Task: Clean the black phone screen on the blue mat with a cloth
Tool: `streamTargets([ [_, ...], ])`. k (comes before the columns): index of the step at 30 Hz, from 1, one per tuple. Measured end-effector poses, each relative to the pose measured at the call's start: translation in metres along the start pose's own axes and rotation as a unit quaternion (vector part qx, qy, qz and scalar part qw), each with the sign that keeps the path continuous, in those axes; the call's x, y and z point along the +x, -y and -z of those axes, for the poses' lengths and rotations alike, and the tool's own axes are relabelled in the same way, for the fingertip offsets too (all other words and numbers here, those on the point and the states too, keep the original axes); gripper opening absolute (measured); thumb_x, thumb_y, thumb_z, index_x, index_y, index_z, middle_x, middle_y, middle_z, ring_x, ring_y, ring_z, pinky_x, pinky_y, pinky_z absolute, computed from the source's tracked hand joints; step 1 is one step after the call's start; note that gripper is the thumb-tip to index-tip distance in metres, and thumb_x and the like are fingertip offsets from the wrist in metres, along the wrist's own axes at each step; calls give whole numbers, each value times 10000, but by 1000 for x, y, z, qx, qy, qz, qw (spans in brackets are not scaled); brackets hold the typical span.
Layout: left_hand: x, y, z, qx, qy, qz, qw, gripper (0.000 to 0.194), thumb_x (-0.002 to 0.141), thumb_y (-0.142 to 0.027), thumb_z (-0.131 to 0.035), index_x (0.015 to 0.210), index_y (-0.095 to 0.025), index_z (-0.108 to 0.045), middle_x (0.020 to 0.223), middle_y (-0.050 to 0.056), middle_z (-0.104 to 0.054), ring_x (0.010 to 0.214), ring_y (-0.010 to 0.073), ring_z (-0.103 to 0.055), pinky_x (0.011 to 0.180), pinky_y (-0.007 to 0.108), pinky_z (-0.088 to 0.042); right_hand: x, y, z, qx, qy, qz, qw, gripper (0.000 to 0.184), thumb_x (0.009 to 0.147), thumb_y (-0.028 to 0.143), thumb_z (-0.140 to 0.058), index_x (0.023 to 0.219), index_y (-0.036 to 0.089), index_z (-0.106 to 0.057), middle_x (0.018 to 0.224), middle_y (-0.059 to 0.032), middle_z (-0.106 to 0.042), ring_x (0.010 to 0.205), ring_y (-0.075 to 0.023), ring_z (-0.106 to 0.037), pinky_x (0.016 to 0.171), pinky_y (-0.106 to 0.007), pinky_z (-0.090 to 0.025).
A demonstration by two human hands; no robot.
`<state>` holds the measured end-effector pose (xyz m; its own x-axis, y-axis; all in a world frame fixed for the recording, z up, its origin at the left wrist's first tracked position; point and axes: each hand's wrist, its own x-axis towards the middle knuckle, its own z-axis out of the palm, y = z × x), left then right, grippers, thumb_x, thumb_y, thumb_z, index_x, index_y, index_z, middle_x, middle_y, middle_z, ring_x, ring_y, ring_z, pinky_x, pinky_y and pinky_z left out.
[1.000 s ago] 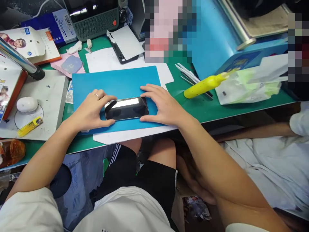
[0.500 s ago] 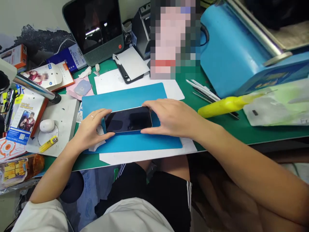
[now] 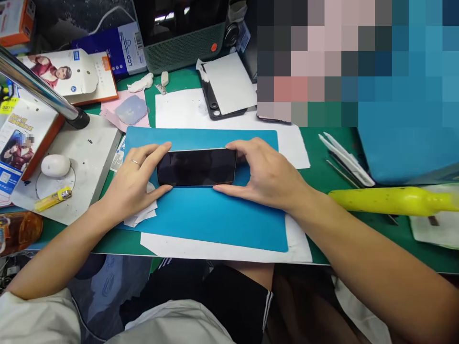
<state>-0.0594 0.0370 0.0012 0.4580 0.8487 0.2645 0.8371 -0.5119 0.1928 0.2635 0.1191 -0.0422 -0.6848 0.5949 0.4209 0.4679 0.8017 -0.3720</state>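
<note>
A smartphone [image 3: 196, 168] with a dark screen lies sideways, screen up, over the blue mat [image 3: 215, 215]. My left hand [image 3: 138, 179], with a ring on one finger, grips its left end between thumb and fingers. The right end is pinched the same way by my right hand [image 3: 263, 174], thumb on the near edge and fingers on the far edge. Whether the phone rests on the mat or is held just above it, I cannot tell. Crumpled white tissue [image 3: 143, 214] lies under my left hand, partly hidden by it.
White paper [image 3: 175, 107] spreads beneath the mat, with a black phone housing [image 3: 215, 111] under a white sheet behind. At left, a lighter [image 3: 53, 198] and a white earbud case [image 3: 55, 165] sit on a grey board [image 3: 91, 148]. A yellow bottle [image 3: 387, 200] lies near my right forearm.
The camera view has shifted and turned, so the bench appears nearer and rotated. Both hands keep their grip on the phone, which now appears more level.
</note>
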Motion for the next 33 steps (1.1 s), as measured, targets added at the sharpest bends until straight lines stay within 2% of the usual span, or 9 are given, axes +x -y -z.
streamTargets([
  [6,1,-3,4,-30,33,29,999,934,1007,-321,-749,1759,-350,-195,1572,147,-571,1416,357,-639,1093,487,-642,2,4,7,22,26,-19,999,658,988,565,-744,1487,196,-525,1204,-169,-748,957,-351,-741,777,-523,-683],
  [9,2,-3,5,-48,56,49,996,917,1004,-345,-748,1754,-358,-220,1589,140,-560,1426,357,-635,1146,518,-622,-1,5,6,33,43,-52,997,685,980,591,-733,1508,207,-526,1111,-141,-743,965,-373,-735,785,-543,-673],
  [12,3,-3,5,-60,66,61,994,884,998,-398,-760,1739,-352,-280,1598,138,-558,1438,368,-625,1190,552,-590,-6,5,4,36,57,-92,994,731,987,624,-694,1575,239,-492,1105,-136,-731,1059,-413,-729,883,-582,-654],
  [15,3,-5,5,-67,60,54,994,835,1011,-417,-755,1722,-331,-325,1604,136,-567,1458,368,-617,1200,549,-583,-9,5,3,51,70,-107,991,771,996,623,-673,1630,254,-440,1211,-156,-724,1177,-445,-705,983,-620,-627],
  [24,4,-11,3,-41,20,2,999,847,1029,-444,-756,1730,-303,-302,1646,115,-604,1487,332,-630,1224,513,-591,-14,4,6,86,98,-117,984,826,994,655,-666,1671,287,-370,1288,-156,-693,1274,-484,-679,1041,-691,-602],
  [28,3,-13,2,-39,21,-3,999,860,1021,-453,-767,1734,-324,-304,1625,96,-633,1462,321,-660,1222,514,-603,-16,2,8,80,106,-118,984,787,999,672,-645,1650,301,-404,1239,-142,-700,1242,-477,-693,1009,-682,-620],
  [33,3,-12,-1,-42,19,-7,999,858,1011,-436,-779,1727,-288,-331,1615,127,-634,1463,335,-656,1188,519,-627,-16,0,9,64,112,-116,985,746,985,709,-645,1574,274,-501,1089,-120,-701,1099,-439,-724,924,-620,-643],
])
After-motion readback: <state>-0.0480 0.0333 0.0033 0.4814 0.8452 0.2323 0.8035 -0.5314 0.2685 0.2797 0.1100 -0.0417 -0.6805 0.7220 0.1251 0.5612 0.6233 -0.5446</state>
